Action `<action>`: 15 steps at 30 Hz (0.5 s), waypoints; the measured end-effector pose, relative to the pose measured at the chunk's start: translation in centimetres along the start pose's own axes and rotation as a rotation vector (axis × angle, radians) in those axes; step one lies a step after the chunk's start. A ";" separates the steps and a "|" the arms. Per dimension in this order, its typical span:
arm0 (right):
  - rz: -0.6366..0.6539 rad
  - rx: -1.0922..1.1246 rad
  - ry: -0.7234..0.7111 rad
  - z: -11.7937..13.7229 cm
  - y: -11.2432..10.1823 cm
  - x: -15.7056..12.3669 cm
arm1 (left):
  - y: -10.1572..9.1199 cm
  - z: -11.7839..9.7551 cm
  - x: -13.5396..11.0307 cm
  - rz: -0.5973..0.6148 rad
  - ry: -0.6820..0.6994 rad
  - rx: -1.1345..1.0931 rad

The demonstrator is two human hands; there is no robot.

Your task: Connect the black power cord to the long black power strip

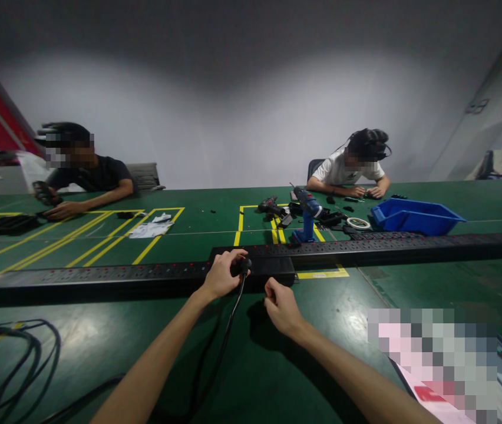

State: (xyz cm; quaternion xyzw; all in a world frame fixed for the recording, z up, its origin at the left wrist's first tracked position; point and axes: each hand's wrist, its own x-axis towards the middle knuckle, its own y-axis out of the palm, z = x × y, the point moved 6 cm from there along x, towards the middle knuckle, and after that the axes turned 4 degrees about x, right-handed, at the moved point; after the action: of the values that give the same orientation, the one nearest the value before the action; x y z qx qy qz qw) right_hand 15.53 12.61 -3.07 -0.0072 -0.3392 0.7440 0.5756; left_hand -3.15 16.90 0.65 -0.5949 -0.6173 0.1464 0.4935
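A long black power strip (101, 277) lies across the green table (321, 330), with a second long strip (410, 244) behind it to the right. My left hand (223, 274) is closed around a black plug (244, 266) at the near strip's right end; its black cable (228, 321) runs down toward me. My right hand (281, 306) sits just in front of that strip end, fingers curled in a pinch; what it holds is hidden.
A blue cordless drill (307, 215) stands behind the strips, with a tape roll (359, 223) and a blue bin (414, 215) to its right. Two people work at the far side. Coiled black cables (7, 353) lie at near left, papers (445, 365) at near right.
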 end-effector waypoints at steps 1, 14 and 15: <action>0.005 -0.006 -0.008 0.1 0.0 0.0 | 0.0 0.0 0.0 0.001 -0.001 -0.001; -0.089 -0.132 -0.195 6.1 -0.9 4.7 | 0.1 0.2 0.0 0.012 -0.009 -0.037; -0.105 -0.148 -0.198 6.5 -0.8 5.6 | 0.1 0.2 0.0 0.018 -0.003 -0.047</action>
State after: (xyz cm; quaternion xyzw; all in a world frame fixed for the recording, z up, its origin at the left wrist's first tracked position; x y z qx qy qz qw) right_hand 11.71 14.29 4.49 0.0416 -0.4484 0.6829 0.5752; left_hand -3.27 17.06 0.46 -0.6118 -0.6158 0.1371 0.4772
